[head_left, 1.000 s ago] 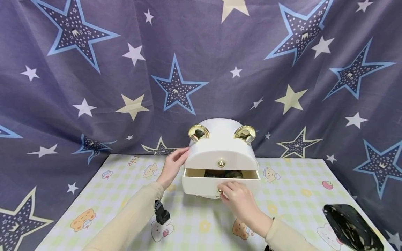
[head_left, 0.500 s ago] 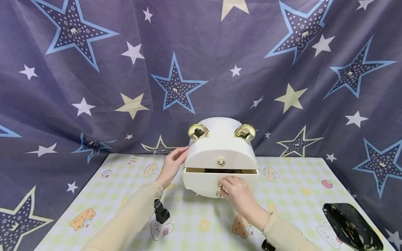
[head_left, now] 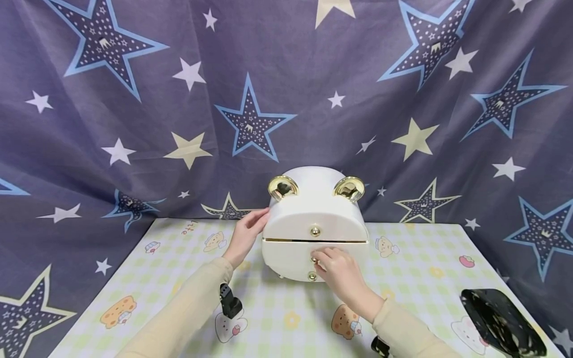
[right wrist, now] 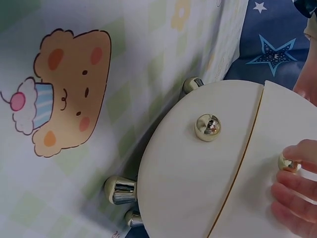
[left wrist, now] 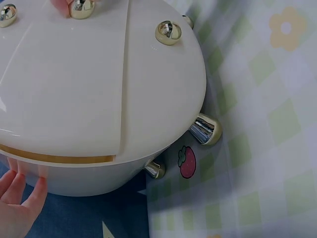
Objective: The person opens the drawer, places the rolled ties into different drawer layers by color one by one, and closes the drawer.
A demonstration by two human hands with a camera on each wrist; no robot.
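Head view is showing the white jewelry box (head_left: 315,219) sitting at the tabletop's (head_left: 416,283) 12 o'clock edge, the left hand (head_left: 245,237) pressing straight fingers against its 9 o'clock side while the right hand (head_left: 338,271) is pinching the middle drawer's gold knob (head_left: 315,260).

Glossy plastic box (head_left: 313,219), polished metal knobs (right wrist: 208,127)

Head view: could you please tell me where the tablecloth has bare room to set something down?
Free: the tablecloth between the white box and the black object, and the left stretch beyond the left hand. Crowded: in front of the box, where the right hand and both forearms lie.
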